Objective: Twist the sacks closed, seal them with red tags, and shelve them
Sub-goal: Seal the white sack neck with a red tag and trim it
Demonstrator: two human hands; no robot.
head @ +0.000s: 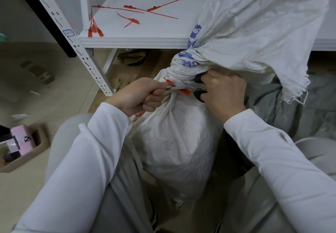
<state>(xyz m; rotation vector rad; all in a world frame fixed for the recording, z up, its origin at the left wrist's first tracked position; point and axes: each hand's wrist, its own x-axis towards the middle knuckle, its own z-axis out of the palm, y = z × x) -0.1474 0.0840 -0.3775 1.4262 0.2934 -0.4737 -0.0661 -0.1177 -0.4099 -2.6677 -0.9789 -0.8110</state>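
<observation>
**bagman_42:** How far along is this one?

**shelf_rat:** Pretty far on this sack tbh. The white woven plastic sack [174, 138] stands on the floor between the person's knees, right in front of the white metal shelf [145, 39]. Its neck is twisted tight and a red plastic tag [184, 90] is already looped round the twist. The left hand [138, 96] has its fingers curled tight on what looks like the tag's loose tail, holding it out to the side. The right hand [223, 94] is gripping steel scissors with black handles [179, 86], blades nearly together and sitting right at that tail.

**bagman_42:** So trimming the leftover bit?

**shelf_rat:** That's my read. Twist done, seal on, then just the snip and the lift, since it isn't shelved yet. The shelf only carries a scatter of loose red tags [134, 10], no sacks that I can see. There's also a grey sack [276, 109] just behind on the right. I can't tell if it's tied because the white one's floppy top hangs over it. I'd guess there are more rounds to go.
</observation>
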